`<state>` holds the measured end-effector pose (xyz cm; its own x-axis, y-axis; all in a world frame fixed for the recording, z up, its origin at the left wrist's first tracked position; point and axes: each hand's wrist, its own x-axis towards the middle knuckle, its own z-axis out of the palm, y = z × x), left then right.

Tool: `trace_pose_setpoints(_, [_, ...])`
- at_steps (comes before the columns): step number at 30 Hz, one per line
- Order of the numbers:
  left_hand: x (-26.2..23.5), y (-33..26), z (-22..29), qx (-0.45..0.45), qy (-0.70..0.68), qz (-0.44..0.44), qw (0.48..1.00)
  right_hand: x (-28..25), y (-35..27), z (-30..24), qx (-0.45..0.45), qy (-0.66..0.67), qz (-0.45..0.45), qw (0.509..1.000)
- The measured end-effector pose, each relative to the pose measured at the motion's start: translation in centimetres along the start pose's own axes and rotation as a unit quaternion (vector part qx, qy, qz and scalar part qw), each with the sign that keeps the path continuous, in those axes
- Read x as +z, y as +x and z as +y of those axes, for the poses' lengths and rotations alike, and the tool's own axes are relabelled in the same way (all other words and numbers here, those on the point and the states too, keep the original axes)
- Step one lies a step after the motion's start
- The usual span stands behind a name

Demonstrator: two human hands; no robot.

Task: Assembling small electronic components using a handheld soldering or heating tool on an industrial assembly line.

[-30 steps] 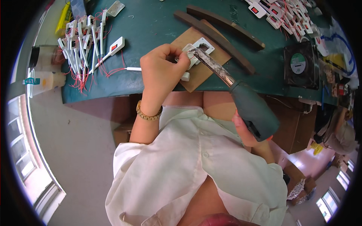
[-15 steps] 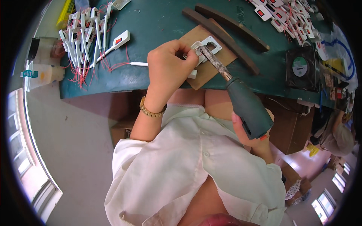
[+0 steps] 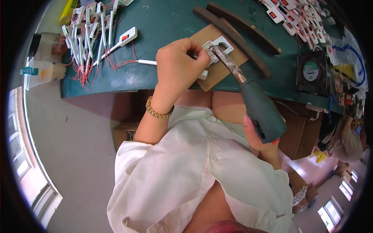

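My right hand (image 3: 258,136) grips the dark green handle of a soldering iron (image 3: 264,110). Its stained metal shaft slants up and left, with the tip over a white plastic housing (image 3: 223,40). That housing lies on a brown board (image 3: 233,58) on the green table. Close beside the tip, my left hand (image 3: 176,64) is closed in a pinch; what its fingertips hold is too small to tell. A white stick-like handle (image 3: 147,62) with red wires passes behind the left hand, and a white block (image 3: 203,74) shows beyond it.
Two dark curved bars (image 3: 233,40) lie across and behind the board. White switch pieces with red wires are heaped at left (image 3: 87,35) and far right (image 3: 295,19). A black square fan (image 3: 313,72) stands at right, plastic cups (image 3: 44,73) at left.
The view has shifted slightly, so the table, hands and iron sit a little further right. Both hands keep their grip, and the iron's tip stays at the white housing.
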<state>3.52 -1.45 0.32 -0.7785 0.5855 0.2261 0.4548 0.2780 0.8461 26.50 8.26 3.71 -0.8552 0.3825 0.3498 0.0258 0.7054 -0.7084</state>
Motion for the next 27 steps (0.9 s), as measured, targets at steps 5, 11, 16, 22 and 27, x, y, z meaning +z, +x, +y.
trace_pose_setpoints(5, [-0.1, 0.1, 0.1, 0.006, 0.001, -0.001, 1.0, -0.5, -1.2, 1.5, 0.026, 0.035, -0.029, 0.999])
trace_pose_setpoints(11, [0.0, 0.4, 0.1, 0.014, 0.009, -0.005, 1.0, -0.7, -0.8, 2.0, -0.014, 0.011, 0.003, 1.0])
trace_pose_setpoints(16, [-0.1, 0.2, 0.7, -0.011, -0.004, -0.004, 1.0, -0.4, -1.5, 3.2, 0.024, 0.065, 0.053, 0.996])
trace_pose_setpoints(22, [0.0, 0.1, 1.0, -0.061, -0.033, 0.002, 0.998, -0.5, 0.8, 5.2, 0.126, 0.283, 0.184, 0.933])
trace_pose_setpoints(27, [0.0, 0.1, 0.6, -0.024, -0.034, -0.012, 0.999, -1.5, 2.0, 6.8, 0.099, 0.387, 0.237, 0.886])
